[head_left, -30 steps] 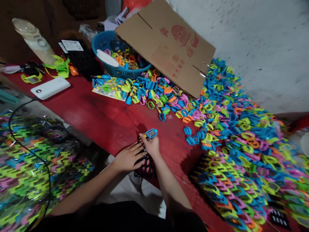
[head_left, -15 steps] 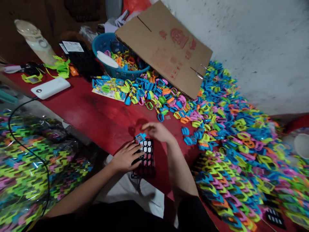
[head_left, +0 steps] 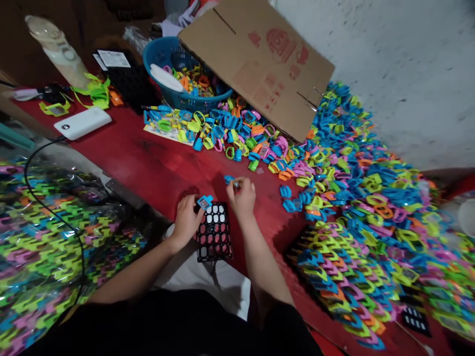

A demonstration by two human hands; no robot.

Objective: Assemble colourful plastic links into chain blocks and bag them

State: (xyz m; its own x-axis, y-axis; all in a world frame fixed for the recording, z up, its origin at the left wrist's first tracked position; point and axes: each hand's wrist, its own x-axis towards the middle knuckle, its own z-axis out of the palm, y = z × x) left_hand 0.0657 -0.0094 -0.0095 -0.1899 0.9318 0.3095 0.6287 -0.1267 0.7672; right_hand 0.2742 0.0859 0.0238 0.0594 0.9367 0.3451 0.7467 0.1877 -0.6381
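My left hand (head_left: 187,218) is at the top left corner of a black grid tray (head_left: 227,247). Its thumb and fingers close on a blue plastic toy watch (head_left: 205,201) with a small patterned square face. Some of the tray's upper cells hold white pieces (head_left: 215,217); red shows through several others. Right of the tray's far end, my right hand (head_left: 242,198) is raised with curled fingers. At its fingertips is another blue toy watch (head_left: 229,179), partly hidden by the fingers.
A heap of colourful toy watches (head_left: 371,198) covers the table's right side. Behind stand a blue basket (head_left: 193,101) and a leaning cardboard box (head_left: 256,64). A white power bank (head_left: 83,122) and a bottle (head_left: 61,57) are at left. Bagged pieces (head_left: 44,237) lie below left.
My left hand has drawn back from lying flat over the tray to grip the blue watch at its corner. My right hand has closed and now has a second blue watch at its fingertips.
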